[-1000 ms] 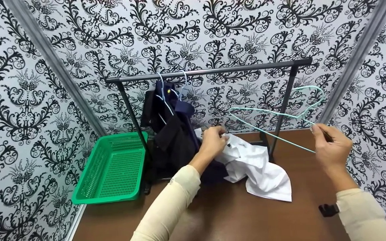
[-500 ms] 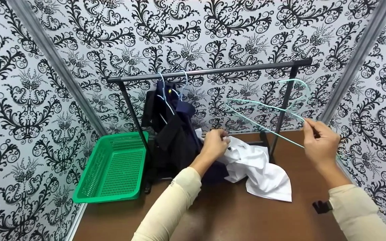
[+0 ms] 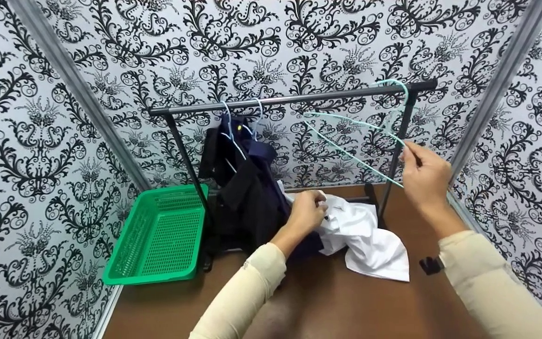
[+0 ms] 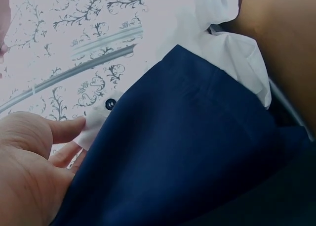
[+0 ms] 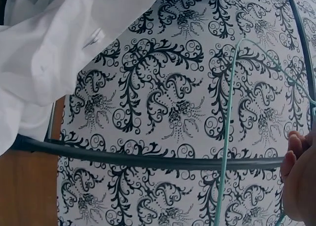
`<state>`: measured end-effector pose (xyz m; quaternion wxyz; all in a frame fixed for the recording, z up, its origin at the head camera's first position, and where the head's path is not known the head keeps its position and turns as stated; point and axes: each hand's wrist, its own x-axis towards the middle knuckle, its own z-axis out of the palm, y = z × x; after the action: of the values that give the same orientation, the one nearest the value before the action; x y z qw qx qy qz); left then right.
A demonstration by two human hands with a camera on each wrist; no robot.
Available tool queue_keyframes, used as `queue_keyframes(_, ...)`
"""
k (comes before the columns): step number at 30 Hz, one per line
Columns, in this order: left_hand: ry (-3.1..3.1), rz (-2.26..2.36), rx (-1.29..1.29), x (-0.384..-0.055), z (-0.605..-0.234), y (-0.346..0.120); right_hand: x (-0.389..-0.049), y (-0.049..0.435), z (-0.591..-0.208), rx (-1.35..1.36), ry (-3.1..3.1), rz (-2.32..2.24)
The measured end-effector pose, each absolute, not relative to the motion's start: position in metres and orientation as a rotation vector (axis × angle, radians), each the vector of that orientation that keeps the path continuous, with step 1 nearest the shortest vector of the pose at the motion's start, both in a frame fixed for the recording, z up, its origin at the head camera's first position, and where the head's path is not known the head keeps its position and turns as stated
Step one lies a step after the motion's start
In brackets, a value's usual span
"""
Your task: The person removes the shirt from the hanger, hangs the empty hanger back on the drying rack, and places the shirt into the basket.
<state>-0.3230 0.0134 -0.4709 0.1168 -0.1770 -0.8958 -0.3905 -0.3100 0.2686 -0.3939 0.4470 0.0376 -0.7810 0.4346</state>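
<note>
My left hand pinches the edge of a white shirt between thumb and fingers. In the left wrist view, that pinched edge lies beside a dark button, and a navy garment covers part of the shirt. The rest of the shirt lies crumpled on the brown tabletop. My right hand grips a mint-green wire hanger by one shoulder, with no garment on it. The hanger is raised, and its hook overlaps the rack's rail near the right end in the head view.
A dark clothes rack spans the back. Black and navy clothes hang at its left on pale blue hangers. A green plastic basket stands at the left. Patterned walls enclose the back and sides.
My right hand has moved up and to the left with the hanger, bringing its hook to rail height in view. My left hand has shifted slightly right and down, still holding the white shirt.
</note>
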Motion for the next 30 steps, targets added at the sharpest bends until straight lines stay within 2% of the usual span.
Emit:
queue_keyframes(9, -2.652, -1.087, -0.555, -0.318, -0.486, 0.014, -0.327, 0.255, -0.385, 0.090, -2.047, 1.000)
queue_keyframes(30, -2.743, -1.120, -0.503, -0.313, -0.510, 0.006, -0.331, 0.239, -0.381, 0.084, -2.293, 0.938)
